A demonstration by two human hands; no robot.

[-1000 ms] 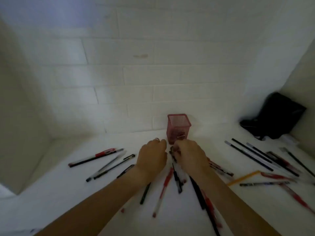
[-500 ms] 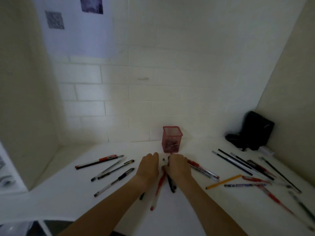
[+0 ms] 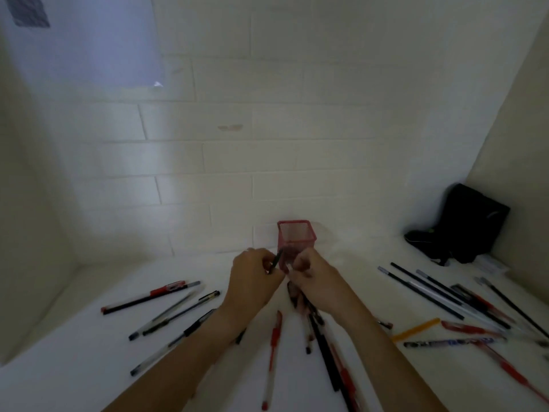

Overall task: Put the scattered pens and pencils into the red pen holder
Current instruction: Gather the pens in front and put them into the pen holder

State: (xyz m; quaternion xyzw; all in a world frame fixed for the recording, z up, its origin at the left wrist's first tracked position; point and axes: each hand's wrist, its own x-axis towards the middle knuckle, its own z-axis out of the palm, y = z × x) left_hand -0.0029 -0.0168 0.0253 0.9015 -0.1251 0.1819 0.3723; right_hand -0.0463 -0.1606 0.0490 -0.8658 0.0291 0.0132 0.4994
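Observation:
The red mesh pen holder (image 3: 297,236) stands upright against the back wall, at the middle of the white desk (image 3: 89,367). Just in front of it, my left hand (image 3: 252,278) is closed around a thin black pen (image 3: 277,260) whose tip points up toward the holder. My right hand (image 3: 312,278) is beside it, fingers curled on a pen that is mostly hidden. Several pens lie under and between my forearms, among them a red pen (image 3: 274,343). More pens lie at the left (image 3: 148,298) and at the right (image 3: 421,292), with a yellow pencil (image 3: 416,330).
A black bag (image 3: 466,224) leans in the back right corner. Walls close the desk at the back, left and right. A small white object (image 3: 490,264) lies beside the bag.
Both hands have lifted off the desk, each with a pen, and moved up toward the holder. The view has tilted.

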